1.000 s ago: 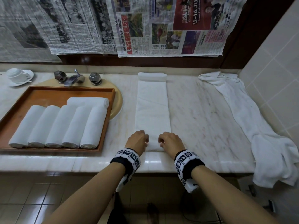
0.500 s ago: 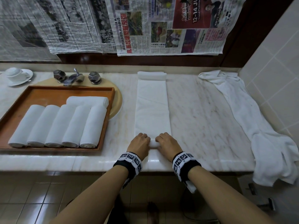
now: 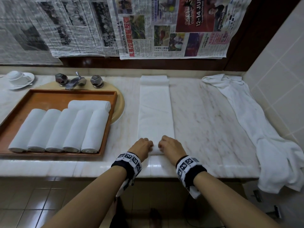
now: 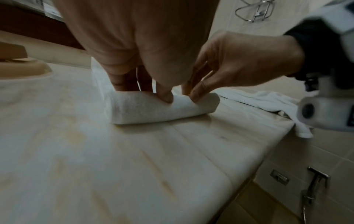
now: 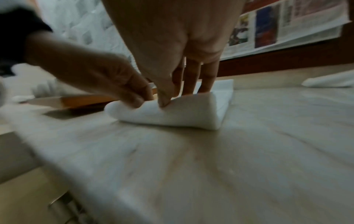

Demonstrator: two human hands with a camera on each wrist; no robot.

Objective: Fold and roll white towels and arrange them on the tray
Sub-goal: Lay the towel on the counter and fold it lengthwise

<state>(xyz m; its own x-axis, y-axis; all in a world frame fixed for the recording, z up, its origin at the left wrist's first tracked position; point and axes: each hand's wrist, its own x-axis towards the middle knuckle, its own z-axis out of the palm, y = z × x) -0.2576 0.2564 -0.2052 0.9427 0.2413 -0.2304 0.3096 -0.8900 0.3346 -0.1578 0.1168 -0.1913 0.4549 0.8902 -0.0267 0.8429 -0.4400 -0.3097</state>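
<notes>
A long folded white towel [image 3: 155, 112] lies as a strip across the marble counter, its far end doubled over. Its near end is wound into a small roll [image 4: 157, 109] [image 5: 182, 115]. My left hand [image 3: 143, 147] [image 4: 145, 91] grips the roll's left half, thumb on the near side and fingers behind. My right hand [image 3: 169, 147] [image 5: 178, 94] pinches the right half the same way. To the left, a wooden tray [image 3: 49, 96] holds several rolled white towels [image 3: 57, 130], with one more lying crosswise behind them.
A loose white towel [image 3: 256, 129] trails along the right side and hangs over the counter edge. A tap [image 3: 75, 81] and a cup on a saucer [image 3: 18, 78] stand behind the tray. Newspaper [image 3: 148, 27] covers the wall above.
Both hands have come closer together at the towel's near end. That end has been curled up from flat into a small roll.
</notes>
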